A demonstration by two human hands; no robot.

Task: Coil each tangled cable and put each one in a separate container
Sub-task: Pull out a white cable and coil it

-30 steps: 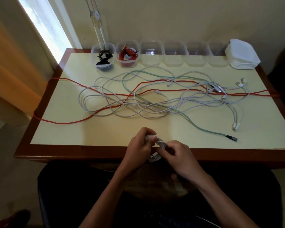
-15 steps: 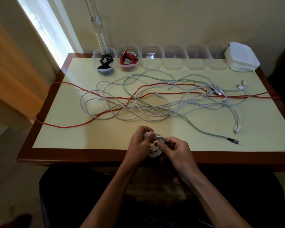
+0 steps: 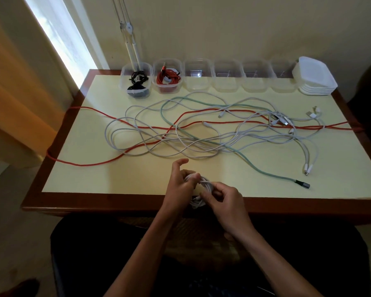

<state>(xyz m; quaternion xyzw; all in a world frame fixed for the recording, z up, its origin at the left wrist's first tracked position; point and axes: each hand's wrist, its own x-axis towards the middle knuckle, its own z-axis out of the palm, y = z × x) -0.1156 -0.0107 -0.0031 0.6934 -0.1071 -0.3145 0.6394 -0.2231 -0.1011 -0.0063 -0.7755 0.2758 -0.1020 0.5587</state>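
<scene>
Change: the left hand (image 3: 181,185) now lifts its first finger up off the white cable coil (image 3: 198,190); before, it was curled down.
Left hand: its other fingers grip the coil.
Right hand (image 3: 225,200): pinches the coil's near side.
Coil: small, round, white loops, held over the table (image 3: 116,185) front edge.
</scene>
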